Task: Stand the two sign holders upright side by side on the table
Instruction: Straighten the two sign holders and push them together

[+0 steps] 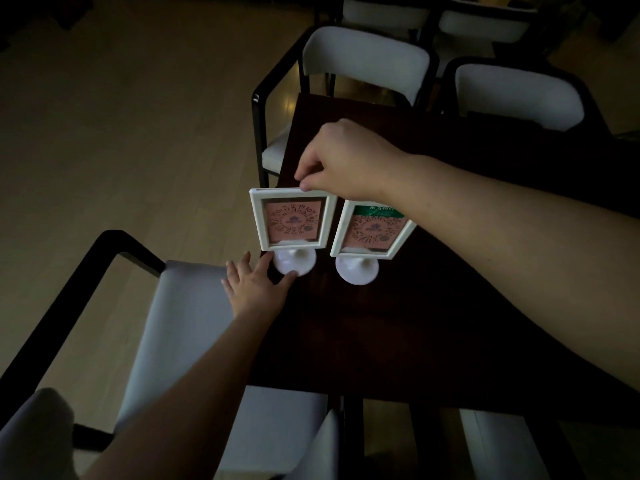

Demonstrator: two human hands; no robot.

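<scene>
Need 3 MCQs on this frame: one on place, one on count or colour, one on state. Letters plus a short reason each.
1. Where is the left hand?
A. on top of a frame
B. at the round base of the left sign holder
C. on a chair back

2. How many sign holders stand on the table?
A. one
B. two
C. three

3. What is the right hand doing?
A. pinching the top edge of the left sign holder
B. lying flat on the table
C. gripping a chair

Answers:
1 B: its thumb and fingers reach the white base at the table's near-left edge.
2 B: the left sign holder and the right sign holder stand side by side, each on a round white base.
3 A: its fingertips close on the frame's top rim.
</scene>
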